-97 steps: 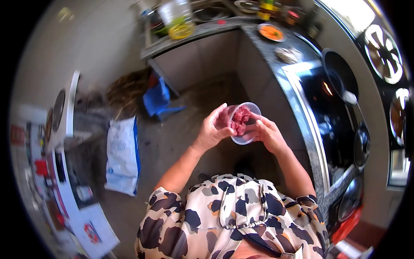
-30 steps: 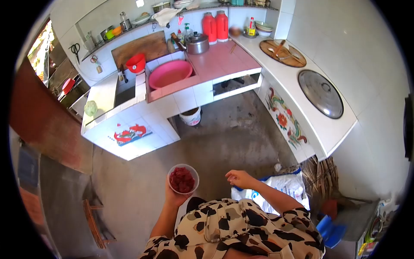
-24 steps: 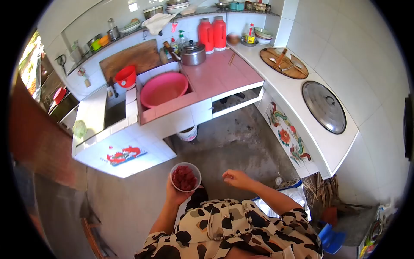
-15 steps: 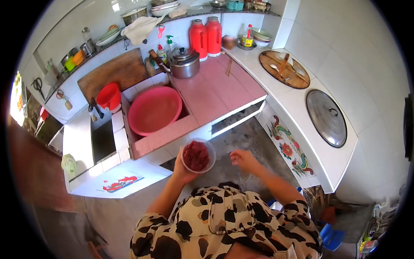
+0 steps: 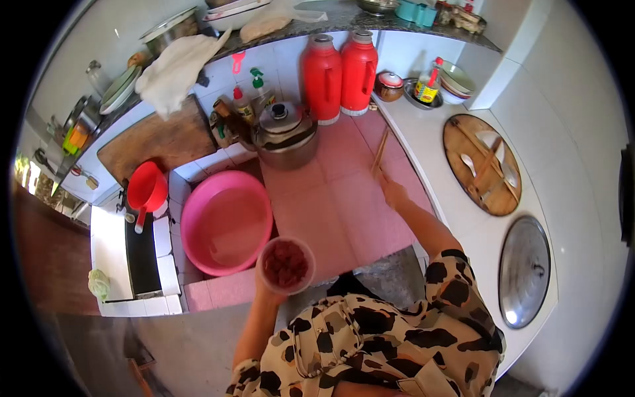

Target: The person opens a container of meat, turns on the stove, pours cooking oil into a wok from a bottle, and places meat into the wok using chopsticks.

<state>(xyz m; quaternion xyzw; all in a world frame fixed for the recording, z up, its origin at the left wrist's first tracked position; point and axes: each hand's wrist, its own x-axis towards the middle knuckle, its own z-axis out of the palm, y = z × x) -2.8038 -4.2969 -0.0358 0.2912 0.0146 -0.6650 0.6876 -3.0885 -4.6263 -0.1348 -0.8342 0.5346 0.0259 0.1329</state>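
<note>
My left hand (image 5: 270, 288) is wrapped round a clear round plastic container (image 5: 309, 281), near the pink counter's front edge. Pieces of dark red raw meat (image 5: 286, 263) lie in the container. Over the pink counter, my right hand (image 5: 394, 192) reaches forward to a pair of chopsticks (image 5: 381, 149). Its fingertips are closed at the near end of the chopsticks, which still point away toward the back. The exact finger grip is small and partly hidden.
A pink basin (image 5: 192, 248) holding water sits left of the container. Behind it stand a metal kettle (image 5: 286, 142) and two red thermos flasks (image 5: 323, 83). To the right are a round wooden lid (image 5: 463, 169) with utensils and a metal lid (image 5: 522, 278).
I have moved closer to the counter. My right hand has gone forward from beside the container to the chopsticks. My left hand still holds the container of meat.
</note>
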